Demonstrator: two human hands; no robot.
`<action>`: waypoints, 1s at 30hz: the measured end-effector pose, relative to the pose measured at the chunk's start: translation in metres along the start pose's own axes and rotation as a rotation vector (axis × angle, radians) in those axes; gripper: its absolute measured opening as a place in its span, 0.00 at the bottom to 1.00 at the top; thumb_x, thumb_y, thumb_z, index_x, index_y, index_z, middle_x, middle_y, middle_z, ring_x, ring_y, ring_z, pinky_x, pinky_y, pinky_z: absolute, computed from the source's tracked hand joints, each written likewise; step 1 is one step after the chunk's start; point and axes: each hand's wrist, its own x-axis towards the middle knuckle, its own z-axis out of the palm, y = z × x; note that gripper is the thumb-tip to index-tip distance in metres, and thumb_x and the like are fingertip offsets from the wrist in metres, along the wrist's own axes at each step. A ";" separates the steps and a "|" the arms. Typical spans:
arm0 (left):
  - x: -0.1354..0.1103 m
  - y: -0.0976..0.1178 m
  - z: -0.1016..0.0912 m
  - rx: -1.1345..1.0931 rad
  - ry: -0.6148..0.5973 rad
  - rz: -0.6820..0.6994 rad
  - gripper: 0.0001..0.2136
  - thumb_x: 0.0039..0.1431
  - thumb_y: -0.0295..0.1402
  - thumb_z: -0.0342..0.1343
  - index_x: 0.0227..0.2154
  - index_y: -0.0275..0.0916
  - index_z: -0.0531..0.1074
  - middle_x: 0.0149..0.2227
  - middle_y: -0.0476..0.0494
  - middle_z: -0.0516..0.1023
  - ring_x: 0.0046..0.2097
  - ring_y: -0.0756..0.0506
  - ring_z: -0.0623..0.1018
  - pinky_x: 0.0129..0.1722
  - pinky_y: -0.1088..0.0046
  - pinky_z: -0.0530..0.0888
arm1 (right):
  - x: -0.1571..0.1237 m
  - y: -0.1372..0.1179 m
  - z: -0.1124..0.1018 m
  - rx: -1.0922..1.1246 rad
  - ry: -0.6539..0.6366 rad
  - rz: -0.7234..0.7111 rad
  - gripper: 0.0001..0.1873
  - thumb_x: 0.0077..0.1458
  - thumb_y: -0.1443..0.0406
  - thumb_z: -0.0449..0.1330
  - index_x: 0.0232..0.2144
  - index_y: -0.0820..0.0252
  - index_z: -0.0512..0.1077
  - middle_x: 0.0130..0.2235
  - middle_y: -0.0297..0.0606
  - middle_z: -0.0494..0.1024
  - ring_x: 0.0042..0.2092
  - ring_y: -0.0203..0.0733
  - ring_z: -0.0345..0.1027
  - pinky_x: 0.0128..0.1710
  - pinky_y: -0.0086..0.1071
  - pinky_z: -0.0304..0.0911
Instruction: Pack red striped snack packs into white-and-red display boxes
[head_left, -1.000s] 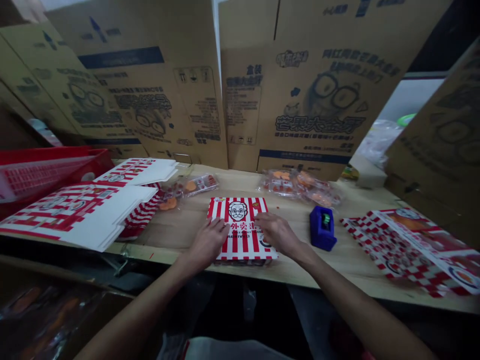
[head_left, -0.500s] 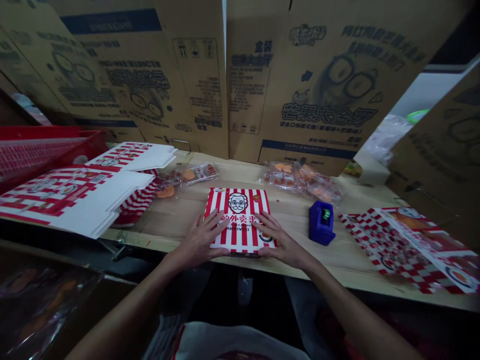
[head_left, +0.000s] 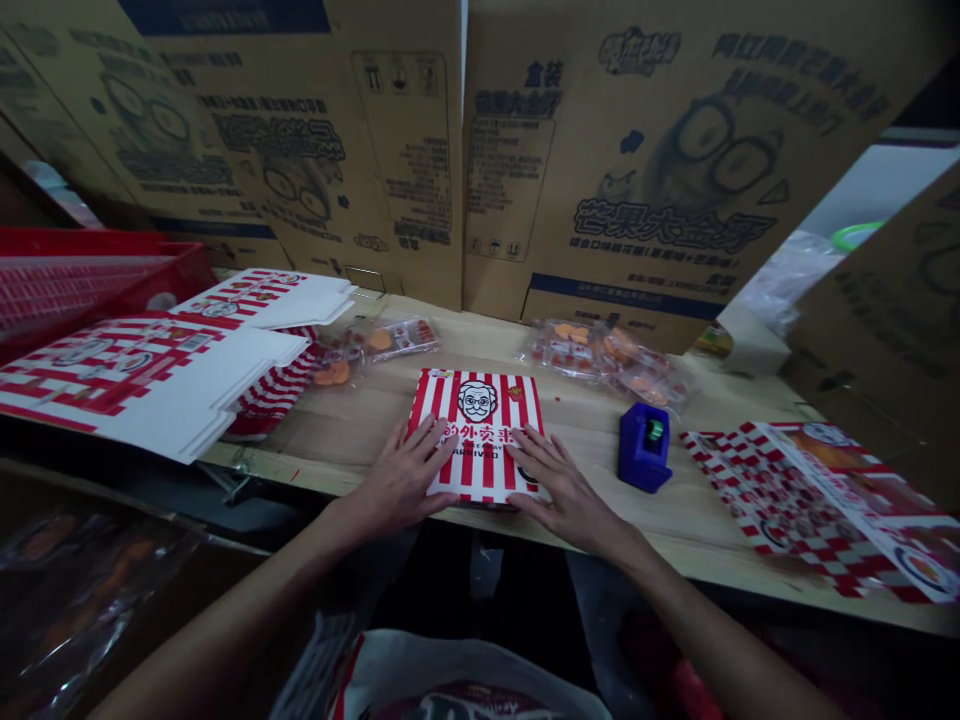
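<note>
A closed red-and-white striped takeaway box (head_left: 478, 480) lies flat on the wooden table right in front of me, a bespectacled, moustached cartoon face printed on its lid. On its left side rests my left hand (head_left: 405, 472), fingers stretched over the lid and thumb at the front edge. My right hand (head_left: 562, 490) lies likewise over the right side, fingers extended across the lid. Neither hand is wrapped round anything. To the right of the box stands a blue tape dispenser (head_left: 643, 450).
Flat printed cartons (head_left: 247, 375) are stacked at left beside a red crate (head_left: 105, 280). Clear snack packets (head_left: 574, 350) lie behind the box. More striped cartons (head_left: 832, 510) lie at right. Tall cardboard boxes (head_left: 600, 200) wall off the table's back.
My hands stay on the box; the right hand's fingers have shifted slightly. The view has moved a little. The box keeps its place on the table.
</note>
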 end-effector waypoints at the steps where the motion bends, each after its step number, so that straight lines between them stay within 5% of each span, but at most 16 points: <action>1: 0.000 0.000 0.001 0.009 0.008 -0.001 0.31 0.61 0.47 0.51 0.61 0.33 0.57 0.63 0.28 0.61 0.64 0.31 0.59 0.60 0.45 0.57 | 0.000 -0.001 0.001 -0.001 0.003 0.024 0.36 0.60 0.53 0.56 0.65 0.53 0.51 0.67 0.47 0.53 0.68 0.54 0.43 0.62 0.61 0.46; 13: 0.001 -0.006 0.016 0.060 0.150 0.035 0.27 0.62 0.43 0.51 0.60 0.33 0.59 0.60 0.27 0.65 0.63 0.32 0.62 0.59 0.48 0.61 | 0.004 0.002 0.017 -0.096 0.275 -0.099 0.33 0.59 0.57 0.59 0.63 0.57 0.57 0.61 0.49 0.65 0.65 0.54 0.53 0.62 0.58 0.51; 21: -0.007 -0.024 0.017 -0.033 0.176 0.204 0.24 0.65 0.35 0.49 0.61 0.32 0.56 0.61 0.27 0.64 0.66 0.35 0.57 0.61 0.49 0.64 | -0.002 0.013 0.013 -0.083 0.143 -0.198 0.32 0.64 0.64 0.52 0.66 0.53 0.47 0.64 0.47 0.61 0.66 0.49 0.50 0.63 0.56 0.50; 30: 0.002 -0.029 0.002 -0.143 0.199 0.136 0.19 0.66 0.37 0.47 0.57 0.37 0.64 0.54 0.34 0.74 0.58 0.41 0.71 0.56 0.57 0.71 | 0.022 0.007 -0.033 0.196 0.057 -0.114 0.21 0.62 0.62 0.56 0.57 0.50 0.67 0.56 0.41 0.73 0.59 0.48 0.64 0.61 0.54 0.56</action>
